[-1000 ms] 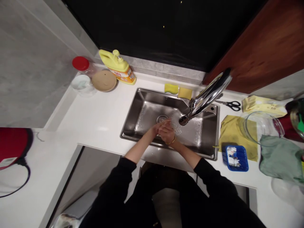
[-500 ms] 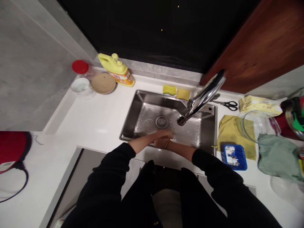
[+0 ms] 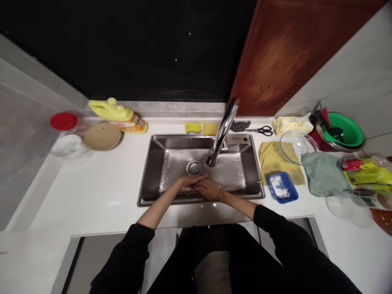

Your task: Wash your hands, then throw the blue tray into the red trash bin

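Two hands meet low in the sink (image 3: pixel 153 163) near its front wall: left hand (image 3: pixel 187 182) and right hand (image 3: pixel 208 188) pressed together, fingers loosely curled on each other, holding nothing visible. Faucet (image 3: pixel 221 134) spout sits just behind them, slightly right; drain (image 3: pixel 194 167) directly behind. Right hand lies nearer the spout.

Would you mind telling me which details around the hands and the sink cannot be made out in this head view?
- Whether the left hand and right hand hold anything: the fingers overlap.
- Whether water runs from the faucet: too faint to tell.
- The label on the yellow bottle: too small.
- The contents of the blue tray: blurred white bits.
- The brown object at the right edge: cut off by the frame.
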Available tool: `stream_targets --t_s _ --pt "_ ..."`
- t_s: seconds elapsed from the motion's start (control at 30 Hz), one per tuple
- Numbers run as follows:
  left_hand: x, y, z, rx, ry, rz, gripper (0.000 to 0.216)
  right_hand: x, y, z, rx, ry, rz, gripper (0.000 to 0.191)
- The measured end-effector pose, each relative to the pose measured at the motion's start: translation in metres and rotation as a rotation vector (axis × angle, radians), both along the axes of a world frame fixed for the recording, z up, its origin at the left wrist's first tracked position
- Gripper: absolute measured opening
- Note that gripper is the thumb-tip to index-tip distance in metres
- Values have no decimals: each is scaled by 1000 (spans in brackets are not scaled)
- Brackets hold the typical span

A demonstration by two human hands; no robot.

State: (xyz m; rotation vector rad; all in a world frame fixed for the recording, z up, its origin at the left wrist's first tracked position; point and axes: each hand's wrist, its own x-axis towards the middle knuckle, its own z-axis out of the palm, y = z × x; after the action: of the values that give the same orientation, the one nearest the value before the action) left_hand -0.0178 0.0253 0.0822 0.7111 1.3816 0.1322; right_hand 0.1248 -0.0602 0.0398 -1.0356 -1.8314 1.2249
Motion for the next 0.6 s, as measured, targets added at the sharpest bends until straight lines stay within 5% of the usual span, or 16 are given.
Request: stream_targets --t_s 0.1,0.2,0.3,0.4,0.6 --pt "-2 -12 5 32 -79 -316 44 13 -8 -20 -129 105 -373 34" --pt "14 -30 6 436 96 -537 39 23 -13 -30 -276 261 -753 49" --pt "37 -43 17 734 296 -653 35 46 -18 -24 -407 362 -904 55" --pt "59 -48 42 951 278 -686 29 86 -26 -7 -431 378 -804 52" --pt "96 -33 113 1083 -13 -493 24 156 -32 37 -411 390 -320 70"
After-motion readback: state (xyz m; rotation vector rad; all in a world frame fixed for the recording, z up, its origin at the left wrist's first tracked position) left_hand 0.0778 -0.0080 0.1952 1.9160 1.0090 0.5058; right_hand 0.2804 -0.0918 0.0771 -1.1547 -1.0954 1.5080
